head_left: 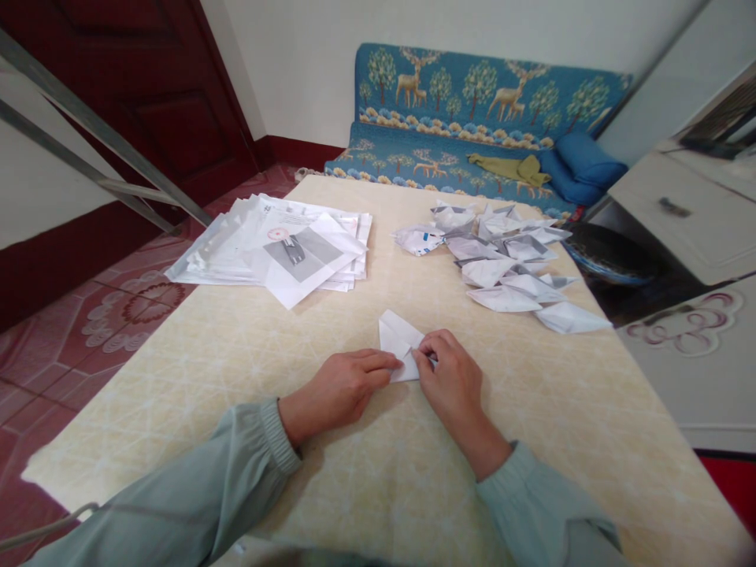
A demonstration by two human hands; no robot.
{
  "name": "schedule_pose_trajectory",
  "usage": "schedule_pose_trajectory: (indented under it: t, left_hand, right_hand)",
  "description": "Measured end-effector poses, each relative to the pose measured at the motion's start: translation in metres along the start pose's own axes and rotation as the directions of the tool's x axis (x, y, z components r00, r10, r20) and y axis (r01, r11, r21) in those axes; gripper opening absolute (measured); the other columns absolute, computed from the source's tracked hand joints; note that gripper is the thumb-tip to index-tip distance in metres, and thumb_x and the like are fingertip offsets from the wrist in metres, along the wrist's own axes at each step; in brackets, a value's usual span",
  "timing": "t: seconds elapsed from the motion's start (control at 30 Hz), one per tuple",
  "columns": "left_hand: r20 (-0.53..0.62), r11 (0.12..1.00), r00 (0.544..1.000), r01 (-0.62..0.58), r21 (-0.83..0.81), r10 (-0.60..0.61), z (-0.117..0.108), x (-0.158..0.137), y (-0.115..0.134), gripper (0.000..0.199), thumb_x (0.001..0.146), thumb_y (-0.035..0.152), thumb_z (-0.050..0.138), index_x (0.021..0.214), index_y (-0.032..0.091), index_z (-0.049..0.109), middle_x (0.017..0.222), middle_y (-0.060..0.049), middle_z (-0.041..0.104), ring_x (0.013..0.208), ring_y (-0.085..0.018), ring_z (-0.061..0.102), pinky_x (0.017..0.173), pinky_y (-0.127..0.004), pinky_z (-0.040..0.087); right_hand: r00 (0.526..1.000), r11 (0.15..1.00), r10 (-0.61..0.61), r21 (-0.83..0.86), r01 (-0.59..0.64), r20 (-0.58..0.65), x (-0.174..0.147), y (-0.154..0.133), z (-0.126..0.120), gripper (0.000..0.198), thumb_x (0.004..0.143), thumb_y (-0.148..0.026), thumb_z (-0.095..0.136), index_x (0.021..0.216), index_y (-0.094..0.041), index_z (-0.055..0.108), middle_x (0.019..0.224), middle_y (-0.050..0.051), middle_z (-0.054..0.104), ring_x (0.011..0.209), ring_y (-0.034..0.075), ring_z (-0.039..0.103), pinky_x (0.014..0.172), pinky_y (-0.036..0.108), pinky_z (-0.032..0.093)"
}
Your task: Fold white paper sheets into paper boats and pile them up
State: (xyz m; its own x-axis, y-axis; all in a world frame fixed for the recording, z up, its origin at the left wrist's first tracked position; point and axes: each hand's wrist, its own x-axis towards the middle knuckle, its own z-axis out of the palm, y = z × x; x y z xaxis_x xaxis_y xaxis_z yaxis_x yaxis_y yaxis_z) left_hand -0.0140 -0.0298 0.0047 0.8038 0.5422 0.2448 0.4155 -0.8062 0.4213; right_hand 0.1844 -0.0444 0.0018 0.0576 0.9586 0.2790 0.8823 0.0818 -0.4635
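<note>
Filling most of the frame, a pale yellow counter (pixel 236 354), with a blue deer-patterned sofa (pixel 472 102) across the top and a dark red door (pixel 147 87) at upper left. Left of centre on the counter, a loose stack of printed sheets (pixel 277 248); right of centre, a heap of folded paper pieces (pixel 513 268), many of them pointed. Low in the middle, just below frame centre, a small white folded paper (pixel 397 337) lying flat, its point aimed away. Left hand (pixel 339 390) pressing fingertips down on the paper's near edge, grip closed against it; right hand (pixel 452 378) pinching a flap at the same edge, thumb and fingers clamped on paper. Judged mid-fold, a crease being set on one more piece like those in the heap. Next likely needed: steady hold from the left, a firm run along the crease from the right, edges kept aligned.
</note>
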Motion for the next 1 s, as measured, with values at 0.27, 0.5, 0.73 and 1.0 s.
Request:
schedule_pose_trajectory:
  t: [0.27,0.5,0.73,1.0]
  left_hand:
    - [-0.002,1.000,1.000,0.010,-0.026,-0.010,0.001,0.002,0.001,0.037,0.076,0.000,0.043,0.105,0.017,0.060,0.127,-0.004,0.059,0.122,-0.018,0.050,0.102,-0.033,0.044]
    - [-0.015,1.000,1.000,0.004,-0.022,-0.004,0.002,0.001,0.002,0.039,0.078,0.000,0.041,0.108,0.017,0.059,0.123,-0.004,0.061,0.121,-0.018,0.051,0.101,-0.033,0.045]
    - [-0.026,0.999,0.998,-0.049,0.019,0.050,0.001,-0.006,0.004,0.032,0.085,0.004,0.037,0.106,0.014,0.058,0.114,-0.007,0.064,0.111,-0.017,0.057,0.095,-0.031,0.048]
    - [-0.017,0.998,1.000,-0.009,0.068,0.010,-0.001,-0.005,0.016,0.035,0.086,0.010,0.038,0.116,0.017,0.054,0.104,-0.009,0.061,0.100,-0.019,0.057,0.085,-0.033,0.051]
  right_hand:
    - [0.998,0.998,-0.058,-0.015,0.058,-0.017,0.000,0.001,-0.001,0.002,0.081,-0.022,0.060,0.080,-0.021,0.061,0.088,0.001,0.060,0.084,0.017,0.056,0.069,0.026,0.039]
    - [0.982,0.983,-0.171,0.082,0.165,0.075,0.004,0.005,0.003,0.020,0.086,-0.014,0.052,0.083,-0.022,0.070,0.083,0.001,0.061,0.077,0.014,0.057,0.065,0.023,0.040]
    - [0.982,0.985,-0.165,0.072,0.159,0.092,0.005,0.008,0.006,0.019,0.083,-0.010,0.054,0.082,-0.020,0.069,0.085,0.002,0.061,0.078,0.014,0.058,0.066,0.023,0.040]
    - [0.985,0.989,-0.134,0.070,0.127,0.107,0.005,0.008,0.006,0.019,0.083,-0.011,0.053,0.082,-0.021,0.069,0.084,0.001,0.061,0.078,0.013,0.058,0.066,0.022,0.040]
